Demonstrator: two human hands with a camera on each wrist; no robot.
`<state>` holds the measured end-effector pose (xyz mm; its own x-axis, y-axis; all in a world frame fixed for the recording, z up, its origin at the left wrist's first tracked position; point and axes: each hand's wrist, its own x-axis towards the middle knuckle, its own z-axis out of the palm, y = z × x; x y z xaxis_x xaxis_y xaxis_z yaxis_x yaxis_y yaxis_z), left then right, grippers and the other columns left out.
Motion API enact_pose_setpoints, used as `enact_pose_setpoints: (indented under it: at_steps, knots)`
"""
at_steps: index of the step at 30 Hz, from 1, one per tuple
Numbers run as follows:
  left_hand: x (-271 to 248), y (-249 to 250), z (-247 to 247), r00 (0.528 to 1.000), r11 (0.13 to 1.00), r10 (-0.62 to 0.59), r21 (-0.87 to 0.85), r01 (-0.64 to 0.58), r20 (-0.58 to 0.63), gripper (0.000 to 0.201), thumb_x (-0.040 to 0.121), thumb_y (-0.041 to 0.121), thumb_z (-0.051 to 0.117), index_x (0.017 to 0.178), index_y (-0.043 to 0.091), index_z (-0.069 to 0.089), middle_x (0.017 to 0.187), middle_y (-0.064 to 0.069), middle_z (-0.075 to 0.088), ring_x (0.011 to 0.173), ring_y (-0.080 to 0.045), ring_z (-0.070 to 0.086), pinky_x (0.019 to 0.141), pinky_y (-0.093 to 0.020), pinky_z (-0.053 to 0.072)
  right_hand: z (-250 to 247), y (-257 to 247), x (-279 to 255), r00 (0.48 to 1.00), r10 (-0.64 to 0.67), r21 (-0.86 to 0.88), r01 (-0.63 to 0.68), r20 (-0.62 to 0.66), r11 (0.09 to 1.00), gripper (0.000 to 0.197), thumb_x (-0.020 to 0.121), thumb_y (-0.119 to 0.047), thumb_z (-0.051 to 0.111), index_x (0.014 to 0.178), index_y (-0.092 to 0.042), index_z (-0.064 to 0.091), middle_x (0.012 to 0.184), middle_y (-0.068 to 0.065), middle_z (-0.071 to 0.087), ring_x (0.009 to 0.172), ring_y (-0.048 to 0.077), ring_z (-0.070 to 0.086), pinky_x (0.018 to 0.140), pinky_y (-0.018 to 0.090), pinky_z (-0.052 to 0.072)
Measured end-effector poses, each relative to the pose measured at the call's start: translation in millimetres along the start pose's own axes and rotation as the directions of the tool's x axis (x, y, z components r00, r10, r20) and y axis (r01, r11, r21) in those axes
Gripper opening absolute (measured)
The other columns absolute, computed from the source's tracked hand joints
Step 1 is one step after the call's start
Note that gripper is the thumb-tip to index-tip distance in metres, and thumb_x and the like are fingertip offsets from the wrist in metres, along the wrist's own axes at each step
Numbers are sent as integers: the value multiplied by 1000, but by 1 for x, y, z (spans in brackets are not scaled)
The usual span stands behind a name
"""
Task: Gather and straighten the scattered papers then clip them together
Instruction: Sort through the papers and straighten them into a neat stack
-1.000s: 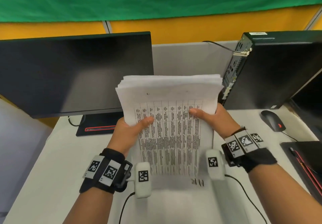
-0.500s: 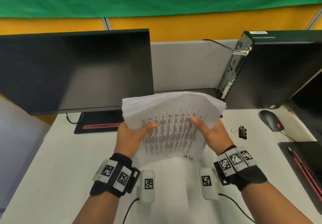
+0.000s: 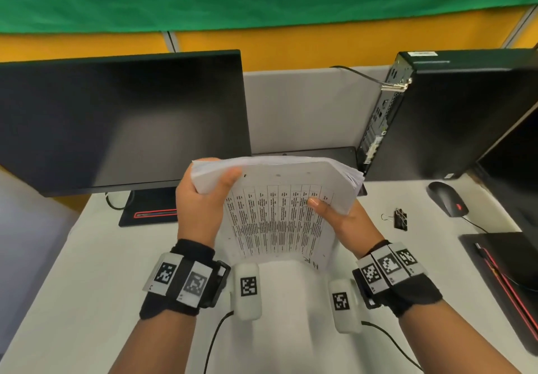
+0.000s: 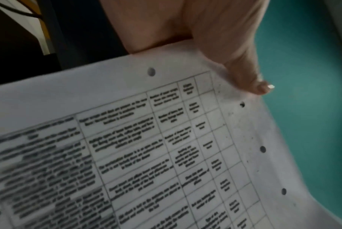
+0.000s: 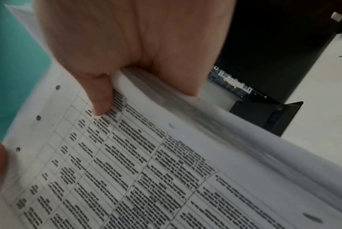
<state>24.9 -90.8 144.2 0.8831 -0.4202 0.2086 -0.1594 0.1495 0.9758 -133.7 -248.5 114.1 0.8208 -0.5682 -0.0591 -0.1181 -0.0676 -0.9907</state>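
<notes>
A thick stack of white papers (image 3: 279, 199) with printed tables stands on its lower edge on the white desk (image 3: 87, 271), leaning towards me. My left hand (image 3: 201, 199) grips the stack's top left corner, thumb on the front sheet. My right hand (image 3: 337, 216) holds the right edge, thumb pressed on the print. The left wrist view shows the punched top sheet (image 4: 166, 139) under my thumb (image 4: 244, 74). In the right wrist view the stack (image 5: 146, 155) sits pinched between thumb (image 5: 99, 99) and fingers. A black binder clip (image 3: 400, 218) lies on the desk to the right of the papers.
A dark monitor (image 3: 116, 120) stands at the back left. A black computer tower (image 3: 454, 111) stands at the back right, with a mouse (image 3: 447, 199) in front of it. A black laptop (image 3: 506, 274) lies at the right edge.
The stack has come down from in front of my face to the desk. My left hand has slid up from the middle of the left edge to the top left corner.
</notes>
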Motion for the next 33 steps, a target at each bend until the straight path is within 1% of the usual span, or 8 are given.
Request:
enact_pose_setpoints:
  at_steps: [5,12,17,20,23,26,30,33]
  knots:
    - [6,7,-4,997,993,-8,116,-1,78,18,77,24,70,95,26,67,90,5,72,84,-9,71,64,-20,57,-4,-4,-1,1000,20,-30,-21,-21,999,15,91,-29,55,102,-38,59,106,-7,69,102,10,65,94,42,52]
    - [11,37,-5,991,999,-52,-6,54,122,15,74,25,70,89,28,69,90,0,75,81,-17,72,65,-32,60,-27,-40,-4,995,19,-68,-12,97,998,30,89,-30,58,116,-20,64,110,3,72,102,16,68,91,39,53]
    - [8,-2,1,939,958,-285,48,281,190,8,81,19,68,86,20,73,87,-5,77,78,-21,72,69,-38,59,-49,-10,-5,941,271,125,-300,202,946,27,85,-21,62,111,-14,64,108,13,72,99,30,70,86,46,55]
    - [-5,-61,12,874,884,-458,190,428,161,10,81,21,69,89,16,73,93,-11,76,85,-28,71,84,-45,56,-55,41,-2,833,511,23,-527,210,850,53,65,-36,76,111,-12,64,108,15,72,102,36,67,95,56,48]
    - [-21,-102,24,822,817,-557,252,518,117,10,82,24,68,90,18,71,95,-9,75,92,-29,70,82,-40,56,-62,92,1,772,613,-90,-607,169,790,82,43,-58,84,108,-12,65,103,12,74,98,35,69,96,56,48]
    - [-29,-121,32,795,786,-596,278,552,108,20,83,28,68,97,15,70,93,-8,75,91,-29,71,78,-38,56,-63,102,-1,789,608,-21,-609,85,793,53,68,-47,75,106,-11,66,99,12,75,95,34,70,95,55,48]
    - [-22,-128,40,830,795,-542,404,453,135,24,81,29,69,101,15,70,97,-2,73,91,-24,69,82,-36,54,-71,100,-2,816,578,79,-577,14,813,27,83,-30,66,104,-13,65,99,14,75,93,35,70,93,56,50]
    - [-6,-126,46,888,699,-377,710,87,262,29,81,29,69,109,23,63,104,4,64,93,-16,58,84,-30,46,-75,105,-1,825,564,108,-565,40,818,19,84,-25,66,98,-12,67,104,20,72,97,38,68,92,56,50]
